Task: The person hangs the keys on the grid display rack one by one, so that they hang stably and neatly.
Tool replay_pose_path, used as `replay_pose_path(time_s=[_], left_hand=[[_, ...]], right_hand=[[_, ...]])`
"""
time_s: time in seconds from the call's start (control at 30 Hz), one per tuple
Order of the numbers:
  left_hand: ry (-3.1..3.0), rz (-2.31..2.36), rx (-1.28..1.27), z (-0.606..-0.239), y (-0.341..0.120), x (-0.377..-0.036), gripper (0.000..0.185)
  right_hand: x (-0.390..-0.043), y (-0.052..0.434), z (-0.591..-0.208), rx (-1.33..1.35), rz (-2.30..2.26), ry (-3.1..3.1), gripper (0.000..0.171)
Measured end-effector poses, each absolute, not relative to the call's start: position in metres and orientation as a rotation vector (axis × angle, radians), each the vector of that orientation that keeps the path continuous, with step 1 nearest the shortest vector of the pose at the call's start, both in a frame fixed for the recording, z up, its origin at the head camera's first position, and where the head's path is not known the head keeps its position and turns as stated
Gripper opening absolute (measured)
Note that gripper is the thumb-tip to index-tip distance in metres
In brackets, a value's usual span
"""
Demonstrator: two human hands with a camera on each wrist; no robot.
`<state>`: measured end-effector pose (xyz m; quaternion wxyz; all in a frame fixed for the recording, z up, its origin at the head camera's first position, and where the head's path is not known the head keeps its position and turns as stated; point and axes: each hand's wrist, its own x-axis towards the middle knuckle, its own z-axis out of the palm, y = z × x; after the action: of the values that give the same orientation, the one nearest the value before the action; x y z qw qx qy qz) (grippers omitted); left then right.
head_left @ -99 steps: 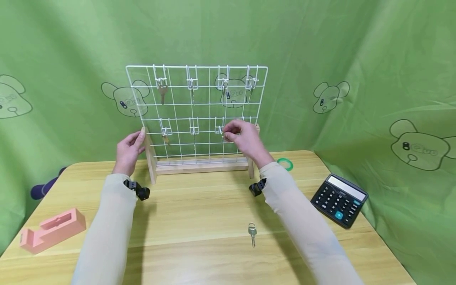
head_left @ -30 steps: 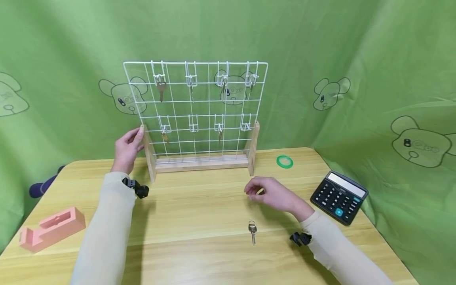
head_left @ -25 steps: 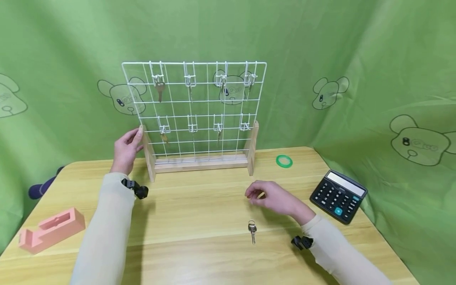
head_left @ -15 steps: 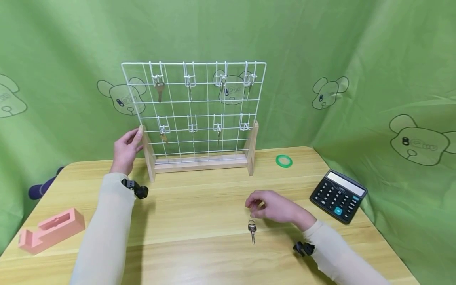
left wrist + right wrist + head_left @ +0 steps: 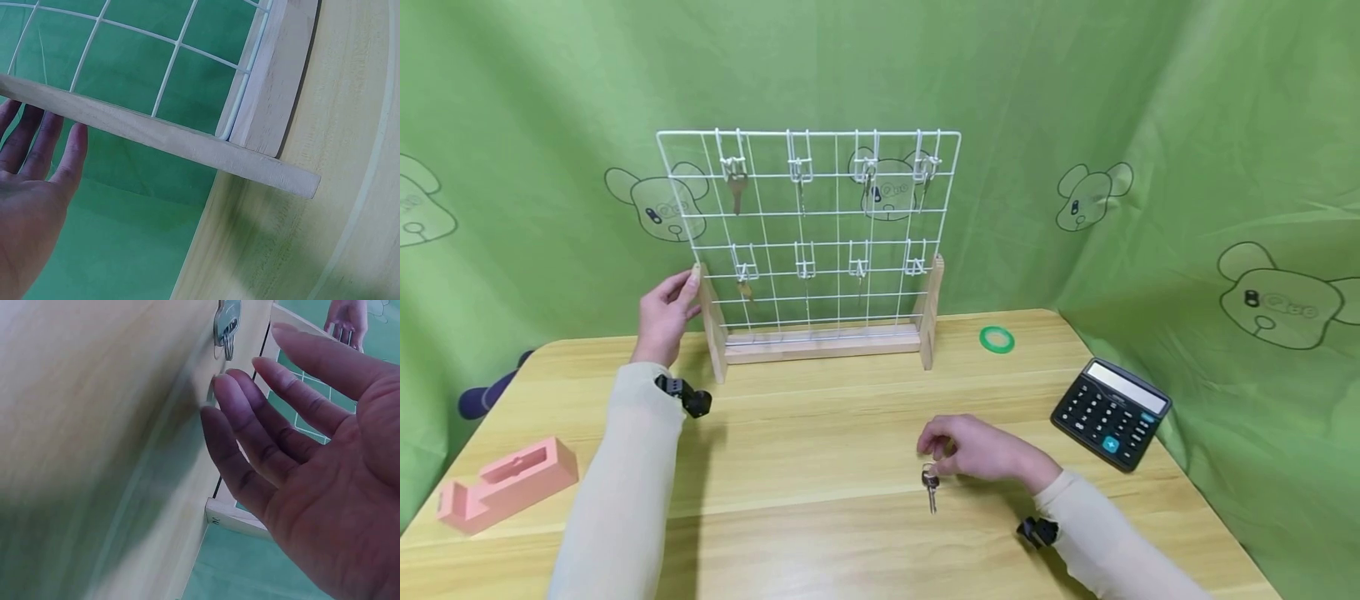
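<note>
- Looked like a staged recording set, not a lived-in room.
- Draped all round with green cartoon-dog cloth.
- Furnished only with a wooden tabletop carrying scattered props.

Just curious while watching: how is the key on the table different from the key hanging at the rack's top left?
The table key lies flat on the wood; the top-left key hangs upright from a hook on the rack. The table key looks silvery and has a ring; the hung key looks brownish. The right hand reaches over the table key with open fingers; no hand is near the hung one, as the left hand rests against the rack's post. Both are small metal keys.
</note>
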<state>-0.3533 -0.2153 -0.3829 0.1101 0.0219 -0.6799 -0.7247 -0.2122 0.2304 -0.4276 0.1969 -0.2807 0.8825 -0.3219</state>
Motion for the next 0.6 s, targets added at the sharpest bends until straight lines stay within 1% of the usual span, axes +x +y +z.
replay_pose_path(time_s=[0.3,0.6], left_hand=[[-2.035,-2.103,0.073,-0.3837,-0.2155,-0.3522,0.056],[-1.991,-2.145,0.059,-0.3824,-0.2159,-0.3525,0.055]], right_hand=[[-0.2120,0.2269,-0.4319,-0.855,-0.834,2.456,0.017],[-0.2101,0.2233,-0.4342,-0.854,-0.748,2.517,0.018]])
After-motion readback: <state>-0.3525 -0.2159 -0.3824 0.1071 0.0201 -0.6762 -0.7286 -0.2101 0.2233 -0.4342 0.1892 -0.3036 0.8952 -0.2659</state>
